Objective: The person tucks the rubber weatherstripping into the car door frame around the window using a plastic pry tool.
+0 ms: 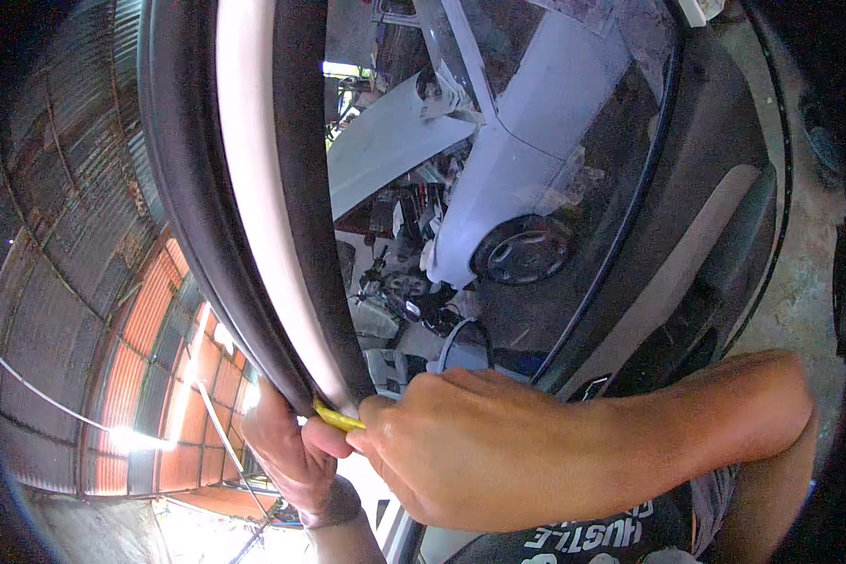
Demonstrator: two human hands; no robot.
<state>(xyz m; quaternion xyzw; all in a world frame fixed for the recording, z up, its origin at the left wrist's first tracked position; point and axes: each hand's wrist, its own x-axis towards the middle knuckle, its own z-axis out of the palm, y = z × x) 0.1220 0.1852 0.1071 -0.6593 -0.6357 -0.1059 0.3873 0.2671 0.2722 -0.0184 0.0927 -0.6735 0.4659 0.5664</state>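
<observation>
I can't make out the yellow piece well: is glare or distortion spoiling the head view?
Head view: blown-out glare at lower left; fisheye bends the car's black rubber seal; glass reflections clutter the centre; yellow piece sharp but mostly hidden between left hand and right hand.

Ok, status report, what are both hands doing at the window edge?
Right hand pinching yellow tool against black window seal. Left hand gripping seal just below. Nothing between hands and seal.
</observation>
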